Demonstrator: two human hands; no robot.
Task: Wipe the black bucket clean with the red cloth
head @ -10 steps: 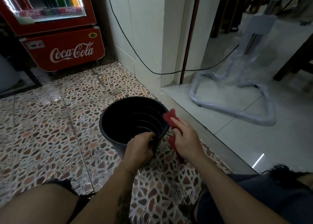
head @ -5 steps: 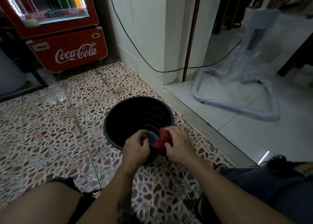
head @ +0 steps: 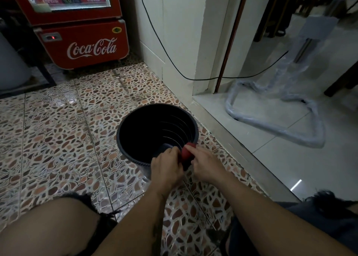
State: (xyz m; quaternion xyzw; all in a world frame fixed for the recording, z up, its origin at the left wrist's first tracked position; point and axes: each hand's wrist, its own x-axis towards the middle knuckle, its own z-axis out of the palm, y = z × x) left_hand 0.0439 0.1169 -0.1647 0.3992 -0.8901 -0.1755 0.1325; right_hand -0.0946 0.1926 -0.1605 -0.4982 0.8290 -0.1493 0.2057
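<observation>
Bucket (head: 139,137) upright on floor (head: 58,139), L hand (head: 166,168) gripping near rim, R hand (head: 205,166) w/ fingers (head: 190,150) pinching red cloth (head: 186,153) on rim; wiping step, next probably sliding along rim.

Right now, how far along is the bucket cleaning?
Nothing looks finished. The right hand presses the red cloth on the near rim of the black bucket, which the left hand steadies. The far rim and the ribbed inside are left.
</observation>
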